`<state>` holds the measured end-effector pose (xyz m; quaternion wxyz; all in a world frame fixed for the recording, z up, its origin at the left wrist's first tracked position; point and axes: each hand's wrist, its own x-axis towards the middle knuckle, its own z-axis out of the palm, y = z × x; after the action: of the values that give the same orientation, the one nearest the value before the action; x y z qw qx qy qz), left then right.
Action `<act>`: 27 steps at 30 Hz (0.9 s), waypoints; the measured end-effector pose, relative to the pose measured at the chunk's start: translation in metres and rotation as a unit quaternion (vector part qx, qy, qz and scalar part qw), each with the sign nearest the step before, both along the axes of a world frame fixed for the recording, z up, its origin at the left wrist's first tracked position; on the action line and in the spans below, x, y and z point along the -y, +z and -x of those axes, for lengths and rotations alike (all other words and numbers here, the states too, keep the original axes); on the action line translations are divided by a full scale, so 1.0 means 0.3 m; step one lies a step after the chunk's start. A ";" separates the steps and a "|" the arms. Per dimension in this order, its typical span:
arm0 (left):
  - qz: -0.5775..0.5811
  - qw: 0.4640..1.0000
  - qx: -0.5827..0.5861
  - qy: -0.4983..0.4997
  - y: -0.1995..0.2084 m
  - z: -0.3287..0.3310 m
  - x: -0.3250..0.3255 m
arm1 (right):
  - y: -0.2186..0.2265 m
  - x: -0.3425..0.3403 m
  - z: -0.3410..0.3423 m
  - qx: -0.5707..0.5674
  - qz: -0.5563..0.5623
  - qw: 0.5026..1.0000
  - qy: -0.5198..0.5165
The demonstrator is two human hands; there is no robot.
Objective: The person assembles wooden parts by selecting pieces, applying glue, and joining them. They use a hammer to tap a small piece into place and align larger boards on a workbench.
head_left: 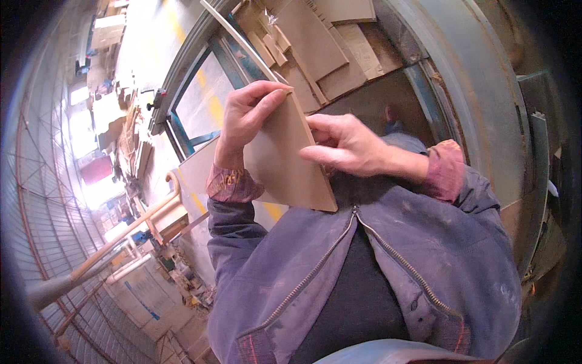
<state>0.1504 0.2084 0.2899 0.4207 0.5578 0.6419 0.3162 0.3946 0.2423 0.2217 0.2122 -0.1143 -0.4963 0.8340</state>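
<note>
A flat brown fibreboard panel (279,161) is held up in front of my chest, tilted, with its narrow long edge turned toward the right. My left hand (251,115) is closed on the panel's upper corner, thumb and fingers pinching it. On the right-hand edge, my right hand (351,145) grips the panel, its thumb at the near face and its fingers around the other side. Those fingers are partly hidden. The panel's lower end comes close to my jacket (388,236).
Beyond my hands lie several flat board offcuts (309,45) in a pile. A metal frame (182,130) stands left of it. To the right runs a long grey metal surface (485,103). A pipe-like rail (115,242) crosses the lower left, and stacked wood (142,151) stands farther off.
</note>
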 end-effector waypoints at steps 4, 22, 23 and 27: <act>0.009 1.000 0.026 0.011 0.052 0.014 0.013 | -0.137 -0.234 0.003 0.019 -0.136 0.983 -0.125; 0.041 0.992 0.078 0.088 0.118 0.070 -0.035 | -0.710 -1.028 0.091 0.420 -0.337 0.749 -0.386; 0.031 0.994 0.062 0.080 0.114 0.071 -0.041 | -0.713 -1.019 0.102 0.432 -0.317 0.752 -0.384; 0.050 0.993 0.074 0.072 0.087 0.081 -0.065 | -0.723 -1.004 0.126 0.413 -0.228 0.770 -0.430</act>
<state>0.1260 0.2281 0.3159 0.4705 0.4634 0.6623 0.3540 0.3568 0.5436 0.0048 0.3425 -0.5976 -0.6107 0.3906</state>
